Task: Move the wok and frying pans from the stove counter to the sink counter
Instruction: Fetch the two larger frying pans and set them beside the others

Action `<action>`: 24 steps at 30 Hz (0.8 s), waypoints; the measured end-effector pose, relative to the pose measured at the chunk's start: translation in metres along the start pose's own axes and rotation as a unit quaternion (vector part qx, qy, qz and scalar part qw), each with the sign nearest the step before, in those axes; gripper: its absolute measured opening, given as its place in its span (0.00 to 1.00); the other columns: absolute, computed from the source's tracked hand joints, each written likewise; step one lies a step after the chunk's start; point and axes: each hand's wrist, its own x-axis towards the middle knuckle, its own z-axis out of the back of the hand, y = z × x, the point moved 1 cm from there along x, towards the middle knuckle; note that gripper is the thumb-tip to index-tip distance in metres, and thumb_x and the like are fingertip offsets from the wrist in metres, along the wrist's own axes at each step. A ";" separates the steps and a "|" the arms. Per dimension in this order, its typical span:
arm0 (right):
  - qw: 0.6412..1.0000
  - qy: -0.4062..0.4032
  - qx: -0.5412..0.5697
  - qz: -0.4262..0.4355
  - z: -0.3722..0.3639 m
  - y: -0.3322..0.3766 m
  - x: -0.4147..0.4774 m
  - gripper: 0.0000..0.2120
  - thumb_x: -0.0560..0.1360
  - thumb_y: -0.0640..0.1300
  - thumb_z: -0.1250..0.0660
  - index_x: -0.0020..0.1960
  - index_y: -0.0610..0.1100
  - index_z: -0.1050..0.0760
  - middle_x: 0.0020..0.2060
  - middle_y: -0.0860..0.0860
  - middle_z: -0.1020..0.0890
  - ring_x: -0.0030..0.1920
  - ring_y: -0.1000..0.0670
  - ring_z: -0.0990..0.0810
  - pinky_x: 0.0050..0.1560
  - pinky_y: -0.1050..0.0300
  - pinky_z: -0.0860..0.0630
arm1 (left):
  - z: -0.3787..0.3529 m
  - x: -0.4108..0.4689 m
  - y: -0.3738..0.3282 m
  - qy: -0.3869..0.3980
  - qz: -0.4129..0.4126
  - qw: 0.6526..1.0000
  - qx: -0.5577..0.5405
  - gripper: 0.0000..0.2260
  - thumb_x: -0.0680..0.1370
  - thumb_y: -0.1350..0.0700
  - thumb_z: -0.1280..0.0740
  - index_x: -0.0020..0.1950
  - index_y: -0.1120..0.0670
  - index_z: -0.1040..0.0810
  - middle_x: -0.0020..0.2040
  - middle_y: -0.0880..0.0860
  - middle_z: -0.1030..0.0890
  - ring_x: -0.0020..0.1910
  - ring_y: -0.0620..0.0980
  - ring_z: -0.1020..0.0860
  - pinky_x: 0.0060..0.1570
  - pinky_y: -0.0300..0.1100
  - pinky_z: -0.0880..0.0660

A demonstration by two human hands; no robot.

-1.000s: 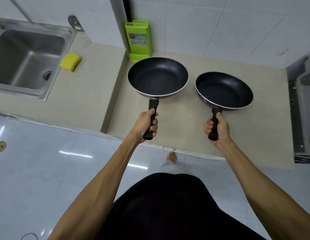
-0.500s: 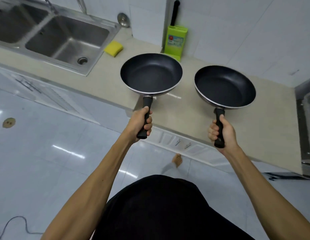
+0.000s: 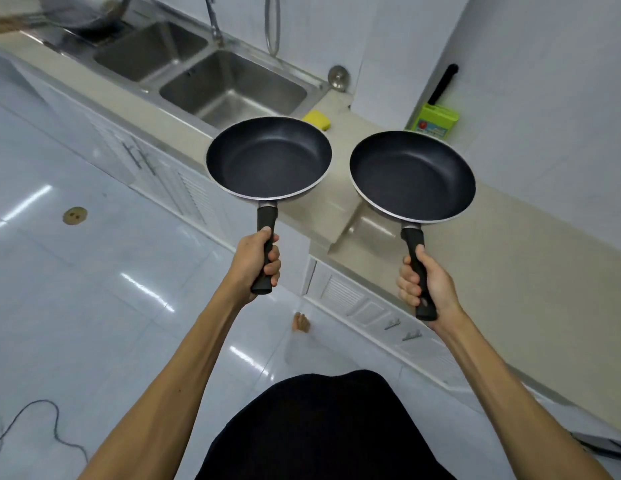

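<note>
Two black frying pans are held level in the air, side by side. My left hand (image 3: 255, 263) grips the black handle of the left frying pan (image 3: 269, 157), which hovers over the front edge of the sink counter (image 3: 156, 124). My right hand (image 3: 425, 287) grips the handle of the right frying pan (image 3: 411, 176), which hangs over the step between the sink counter and the lower stove counter (image 3: 531, 251). A dark wok (image 3: 90, 15) stands blurred at the far left, beyond the sink.
A steel double sink (image 3: 212, 74) with a tap is set into the counter. A yellow sponge (image 3: 317, 119) lies just behind the left pan. A green knife block (image 3: 435, 117) stands against the tiled wall. White cabinets run below, and a cable lies on the glossy floor.
Both pans have been lifted off the stove counter and carried left toward the sink. The view has swung left, so the whole double sink and the wok show.
</note>
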 end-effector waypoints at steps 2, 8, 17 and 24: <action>1.000 0.020 -0.018 -0.008 -0.019 0.001 0.021 0.15 0.83 0.55 0.40 0.45 0.44 0.29 0.24 0.52 0.34 0.18 0.55 0.36 0.15 0.63 0.39 | 0.018 0.010 -0.016 -0.015 -0.008 1.000 -0.009 0.10 0.84 0.51 0.44 0.50 0.57 0.30 0.26 0.48 0.32 0.18 0.45 0.37 0.17 0.37 0.34; 0.995 0.052 -0.073 -0.044 -0.076 0.006 0.095 0.16 0.83 0.56 0.40 0.44 0.44 0.30 0.24 0.51 0.35 0.17 0.54 0.37 0.14 0.63 0.41 | 0.087 0.045 -0.065 -0.069 -0.023 0.997 0.001 0.11 0.83 0.50 0.43 0.51 0.58 0.30 0.27 0.49 0.32 0.19 0.46 0.37 0.17 0.38 0.34; 0.980 0.108 -0.129 -0.104 -0.238 0.023 0.211 0.18 0.85 0.55 0.45 0.44 0.44 0.31 0.23 0.52 0.35 0.16 0.55 0.38 0.13 0.64 0.41 | 0.186 0.103 -0.148 -0.158 -0.054 0.985 -0.031 0.11 0.82 0.49 0.42 0.50 0.57 0.29 0.27 0.49 0.32 0.19 0.46 0.36 0.18 0.38 0.33; 0.971 0.155 -0.122 -0.137 -0.365 0.013 0.284 0.19 0.85 0.55 0.46 0.43 0.44 0.31 0.22 0.52 0.35 0.16 0.56 0.37 0.13 0.65 0.41 | 0.263 0.142 -0.199 -0.190 -0.067 0.977 -0.071 0.12 0.81 0.47 0.41 0.50 0.56 0.28 0.27 0.49 0.32 0.19 0.46 0.37 0.17 0.39 0.33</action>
